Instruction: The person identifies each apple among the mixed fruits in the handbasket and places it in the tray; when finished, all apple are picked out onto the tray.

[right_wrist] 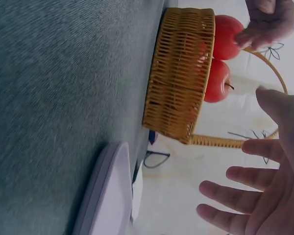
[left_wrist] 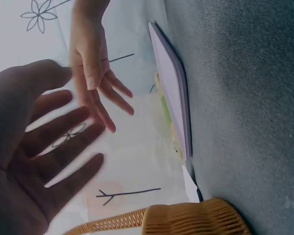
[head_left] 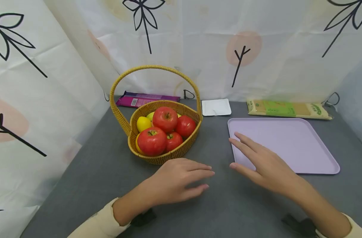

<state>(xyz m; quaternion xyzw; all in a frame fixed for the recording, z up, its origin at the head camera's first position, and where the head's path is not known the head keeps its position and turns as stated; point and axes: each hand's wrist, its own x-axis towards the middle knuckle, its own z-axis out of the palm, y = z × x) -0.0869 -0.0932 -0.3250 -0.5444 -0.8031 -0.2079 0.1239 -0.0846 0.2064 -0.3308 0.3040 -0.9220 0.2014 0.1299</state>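
Note:
Both hands hover over the grey table with fingers loosely extended and nothing held. The left hand is just in front of a wicker basket with a tall arched handle. Inside the basket lie several red apples and a few yellow fruits, partly hidden by the apples. My right hand is above the near left corner of a flat lilac tray. In the left wrist view the left hand has its fingers spread. The right wrist view likewise shows the right hand with fingers apart.
Behind the basket lies a purple packet. A white square packet sits between basket and tray. A long yellow-green package lies behind the tray. Patterned white cloth encloses the back and sides of the grey table.

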